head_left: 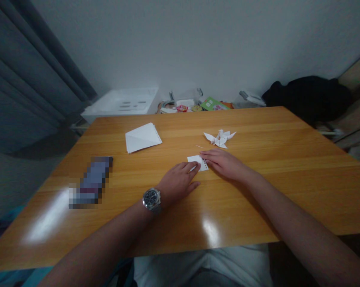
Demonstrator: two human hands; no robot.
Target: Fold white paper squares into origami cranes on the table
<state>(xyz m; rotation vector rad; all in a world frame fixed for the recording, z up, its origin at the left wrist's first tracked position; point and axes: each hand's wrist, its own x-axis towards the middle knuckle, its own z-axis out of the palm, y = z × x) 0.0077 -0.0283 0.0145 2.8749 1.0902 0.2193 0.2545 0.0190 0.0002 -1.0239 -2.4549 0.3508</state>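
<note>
A small white piece of paper [194,159] with a row of punched holes along its right edge lies flat on the wooden table. My left hand [180,178], with a metal watch on the wrist, rests its outstretched fingers on the paper's lower middle, thumb apart. At the paper's right edge, my right hand [221,162] lies low with its fingers extended, the tips touching the edge. Neither hand is closed around the sheet. Just beyond the right hand stands a folded white paper crane [221,138]. A thin paper strip [199,146] lies behind the sheet.
A stack of white paper [143,137] sits at the back left of the table [174,223]. A blurred-out phone-like object [93,181] lies farther left. Past the back edge are a white rack [128,101], a green packet [212,104] and a black cloth heap [308,97].
</note>
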